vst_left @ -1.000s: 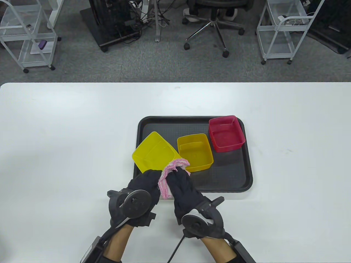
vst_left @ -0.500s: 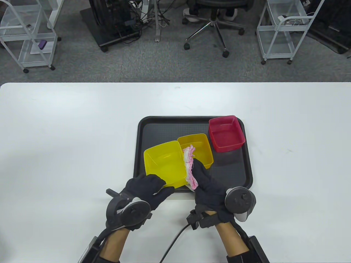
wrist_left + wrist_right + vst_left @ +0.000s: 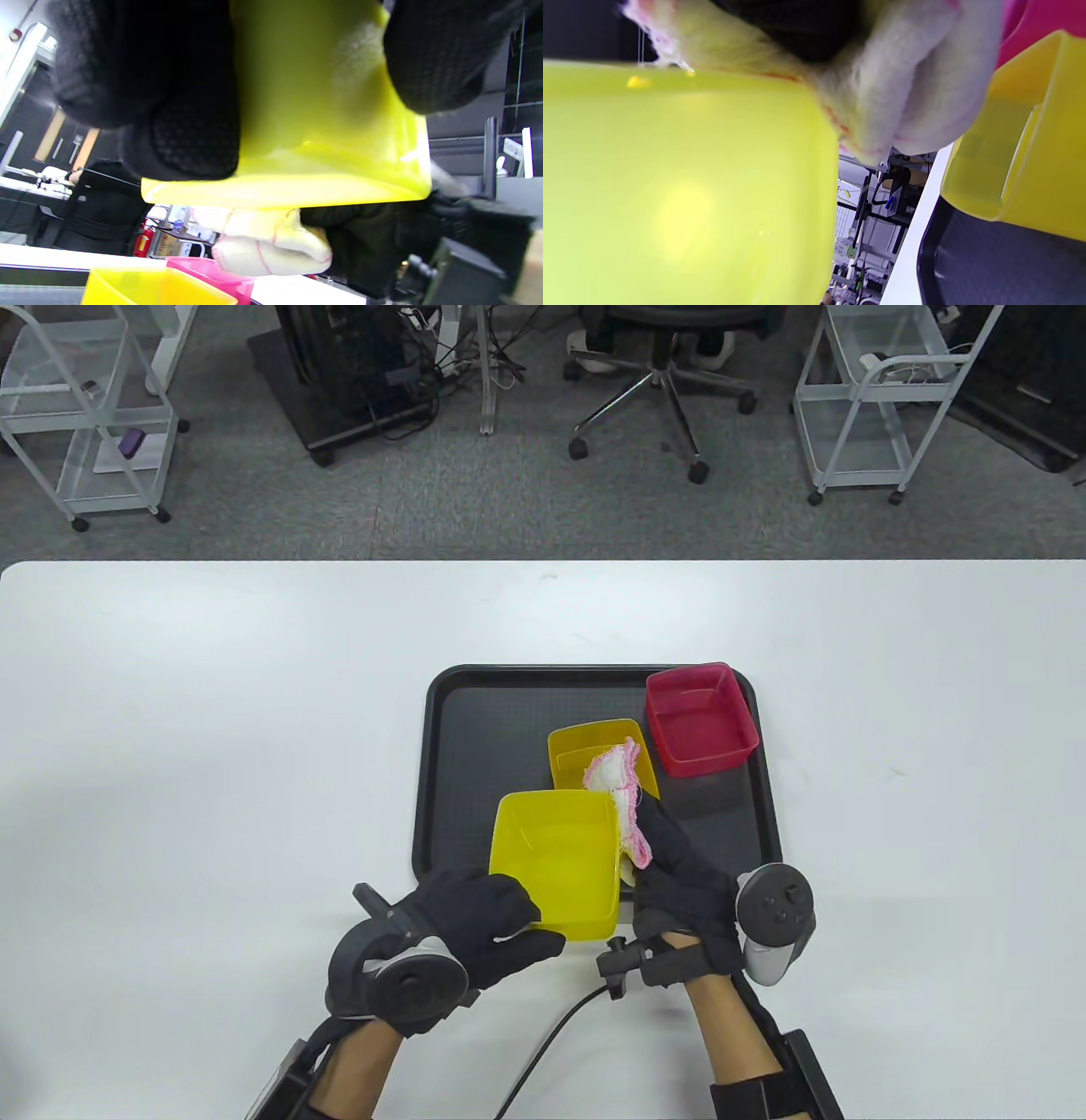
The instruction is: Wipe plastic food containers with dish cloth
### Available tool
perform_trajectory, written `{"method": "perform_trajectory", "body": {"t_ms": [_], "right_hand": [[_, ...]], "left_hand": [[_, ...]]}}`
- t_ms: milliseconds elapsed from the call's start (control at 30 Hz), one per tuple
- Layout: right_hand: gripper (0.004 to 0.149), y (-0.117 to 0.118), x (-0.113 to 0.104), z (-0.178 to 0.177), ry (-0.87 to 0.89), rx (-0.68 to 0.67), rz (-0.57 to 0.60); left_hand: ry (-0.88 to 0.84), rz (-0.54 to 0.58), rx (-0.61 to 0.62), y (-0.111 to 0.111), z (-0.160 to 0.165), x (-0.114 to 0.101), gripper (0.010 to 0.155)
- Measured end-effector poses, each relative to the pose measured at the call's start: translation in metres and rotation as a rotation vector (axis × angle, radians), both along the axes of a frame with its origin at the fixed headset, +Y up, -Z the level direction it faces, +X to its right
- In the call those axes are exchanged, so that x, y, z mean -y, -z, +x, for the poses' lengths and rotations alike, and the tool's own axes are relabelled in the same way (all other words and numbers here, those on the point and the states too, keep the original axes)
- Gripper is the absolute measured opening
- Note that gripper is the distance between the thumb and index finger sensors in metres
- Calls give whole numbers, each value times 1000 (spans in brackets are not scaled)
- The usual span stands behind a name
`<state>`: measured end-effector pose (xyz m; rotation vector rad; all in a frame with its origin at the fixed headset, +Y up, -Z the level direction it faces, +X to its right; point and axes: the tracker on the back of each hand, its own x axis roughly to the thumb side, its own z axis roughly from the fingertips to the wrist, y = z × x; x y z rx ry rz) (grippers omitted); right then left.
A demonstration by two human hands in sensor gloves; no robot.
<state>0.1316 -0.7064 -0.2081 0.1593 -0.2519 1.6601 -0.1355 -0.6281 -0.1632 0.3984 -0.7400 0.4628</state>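
Note:
My left hand [image 3: 484, 925] grips the near edge of a bright yellow container [image 3: 556, 861] and holds it lifted over the front of the black tray [image 3: 441, 780]. The container also fills the left wrist view [image 3: 314, 127] and the right wrist view [image 3: 683, 190]. My right hand [image 3: 683, 874] holds a pink-and-white dish cloth [image 3: 624, 793] against the container's right outer wall; the cloth also shows in the left wrist view [image 3: 271, 245] and the right wrist view [image 3: 916, 93]. A darker yellow container [image 3: 594, 746] and a red container [image 3: 700, 721] stand on the tray.
The tray sits at the middle of a white table [image 3: 212, 746]. Beyond the far edge are wire carts [image 3: 81, 415], an office chair [image 3: 662, 381] and cables on grey carpet.
The bright yellow container has turned from tilted to open side up and moved right and nearer to me. My right hand with the cloth has shifted from its near-right corner to its right wall.

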Motion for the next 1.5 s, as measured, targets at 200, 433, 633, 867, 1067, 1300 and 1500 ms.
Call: {"method": "perform_trajectory", "body": {"t_ms": [200, 433, 633, 867, 1067, 1300, 1500], "right_hand": [[47, 11, 9, 13, 172, -257, -69], [48, 16, 21, 5, 316, -452, -142], [48, 16, 31, -20, 329, -510, -208], [46, 15, 37, -40, 353, -641, -251], [47, 3, 33, -69, 360, -731, -219], [49, -1, 36, -68, 299, -640, -271], [54, -5, 34, -66, 361, -599, -298]], "left_hand": [[-146, -169, 72, 10, -13, -2, 46], [-277, -283, 151, 15, -19, 0, 47], [-378, -340, 226, 13, -13, 1, 48], [-547, -442, 294, 16, -12, 10, 49], [-501, -416, 248, 15, -8, 13, 50], [-406, -239, 48, 12, -15, 9, 48], [-116, -23, -201, 13, -20, 16, 45]]}}
